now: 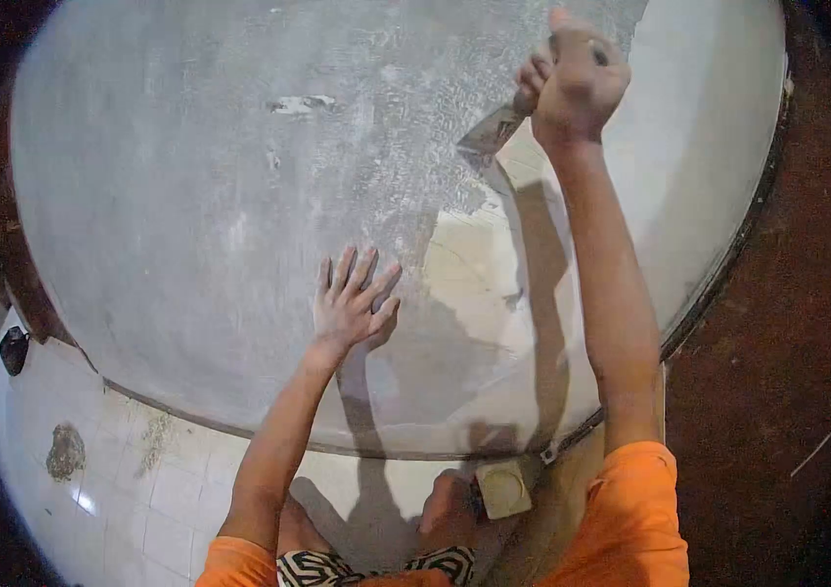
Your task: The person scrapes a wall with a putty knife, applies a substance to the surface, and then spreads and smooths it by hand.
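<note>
The grip of the right hand (582,93) is closed around a scraper (494,132), seemingly by its handle, though blur and fingers hide most of that. The blade slants toward the grey coating (190,196) beside a pale patch (474,259), probably so its edge meets the surface. The left hand (347,305), open with fingers spread, rests on the coating, likely for support. A square container (505,492) sits beside a knee (449,497).

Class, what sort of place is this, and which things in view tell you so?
Probably a room under renovation: a patchy grey wall, a scraper in the right hand, and a dark splotch on the tiled floor.
</note>
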